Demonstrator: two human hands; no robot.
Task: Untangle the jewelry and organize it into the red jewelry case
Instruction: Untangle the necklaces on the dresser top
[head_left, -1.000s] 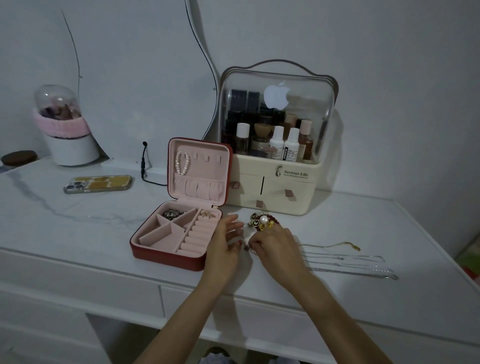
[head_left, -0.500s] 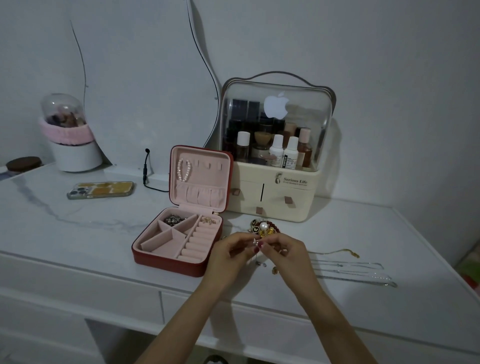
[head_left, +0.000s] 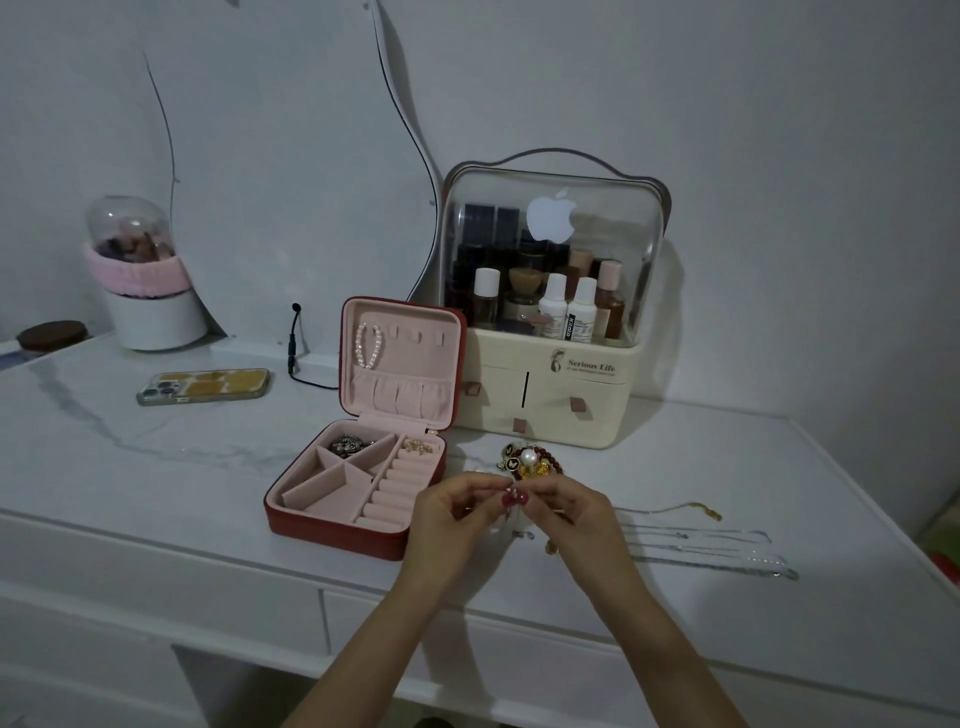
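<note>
The red jewelry case (head_left: 332, 527) stands open on the white table, pink inside. A pearl bracelet (head_left: 368, 345) hangs in its lid, a dark metal piece (head_left: 347, 445) lies in a back compartment and gold earrings (head_left: 417, 446) sit above the ring rolls. A jewelry pile (head_left: 530, 460) with a pearl, red beads and gold charms lies right of the case. Just in front of it, my left hand (head_left: 451, 519) and my right hand (head_left: 574, 514) meet above the table, both pinching one small jewelry piece (head_left: 513, 493) between fingertips. Several thin necklaces (head_left: 717, 545) lie straightened to the right.
A cream cosmetics organizer (head_left: 550, 395) with a clear lid stands behind the pile. A phone (head_left: 203, 386) lies at the left, with a cable (head_left: 294, 348) near it. A white pot with a pink band (head_left: 143, 296) stands far left. Small bits (head_left: 550, 546) lie under my right hand.
Both hands rose from the table surface and came together, lifting a small piece between their fingertips. The camera view shifted slightly.
</note>
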